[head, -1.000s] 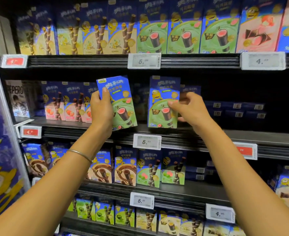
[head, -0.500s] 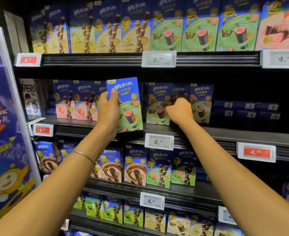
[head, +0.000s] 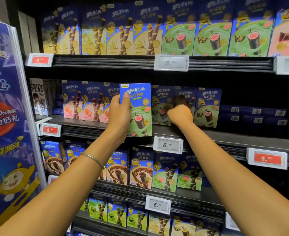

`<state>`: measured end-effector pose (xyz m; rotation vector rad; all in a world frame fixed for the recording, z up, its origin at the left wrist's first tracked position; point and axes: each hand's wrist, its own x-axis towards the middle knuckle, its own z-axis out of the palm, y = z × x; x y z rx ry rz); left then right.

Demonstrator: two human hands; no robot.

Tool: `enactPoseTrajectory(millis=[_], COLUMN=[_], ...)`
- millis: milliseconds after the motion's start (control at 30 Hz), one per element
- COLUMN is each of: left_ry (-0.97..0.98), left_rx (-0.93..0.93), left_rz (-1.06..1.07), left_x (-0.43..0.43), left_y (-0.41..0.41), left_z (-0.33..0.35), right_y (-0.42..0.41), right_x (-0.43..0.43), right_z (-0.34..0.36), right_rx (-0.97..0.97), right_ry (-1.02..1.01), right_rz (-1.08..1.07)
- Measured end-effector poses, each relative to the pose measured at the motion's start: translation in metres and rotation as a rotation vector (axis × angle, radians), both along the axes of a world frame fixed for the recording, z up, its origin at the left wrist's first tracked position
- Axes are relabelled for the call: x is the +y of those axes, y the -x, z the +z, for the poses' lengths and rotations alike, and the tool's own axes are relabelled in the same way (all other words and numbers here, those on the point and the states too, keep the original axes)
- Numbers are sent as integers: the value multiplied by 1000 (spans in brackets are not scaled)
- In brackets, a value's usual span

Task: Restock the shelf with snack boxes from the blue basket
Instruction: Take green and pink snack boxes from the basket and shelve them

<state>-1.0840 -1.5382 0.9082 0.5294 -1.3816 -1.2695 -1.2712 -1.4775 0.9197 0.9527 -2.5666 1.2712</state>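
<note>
A blue promotional side panel (head: 4, 116) walls off the left. Past the pink-fronted strawberry boxes (head: 73, 103), the left hand (head: 119, 114) grips an upright blue-and-green cardboard snack box (head: 138, 109) with the thumb on its face, in front of the dark middle shelf (head: 242, 135), ready for slotting in. The right hand (head: 180, 114) reaches among the shelved green boxes (head: 207, 108), probably making room. Its fingers are blurred, so its grip is unclear. No basket shows.

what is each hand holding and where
The left hand grips a green-and-blue snack box by its left edge, thumb on the front. The right hand reaches among the shelved boxes, too blurred to tell whether it holds one.
</note>
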Motion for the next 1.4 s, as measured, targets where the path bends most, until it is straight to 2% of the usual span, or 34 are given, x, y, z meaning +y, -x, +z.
enactPoseTrajectory(millis=[167,233,367,533,767,967,1067,1233,1333,1400], left_ry=[-28,-45,-65,-49,6,247,481,903,1063,1125], left_rx=[2,15,25,46,31,-217,-402,-714,-883,-928], left_rz=[-34,-41,-50,-83,-139,-121,23,300,319,301], left_x=[1,1,6,24,50,46,40,34,30,26], left_y=[3,4,11,35,76,96,98,106,110,113], left_z=[-2,0,6,14,16,16,22,37,47,52], right_y=[2,3,-10,-24,-12,30,53,67,66,66], right_x=[16,26,51,89,116,122,114,96,86,79], right_z=[-2,0,5,11,2,-4,-13,-17,-16,-15], right_rx=[25,31,-149,-162,-88,-149,-184,-64,17,63], right_ry=[81,182,438,338,284,347,331,241,190,142], right_rz=[-16,18,332,606,587,388,241,64,34,7])
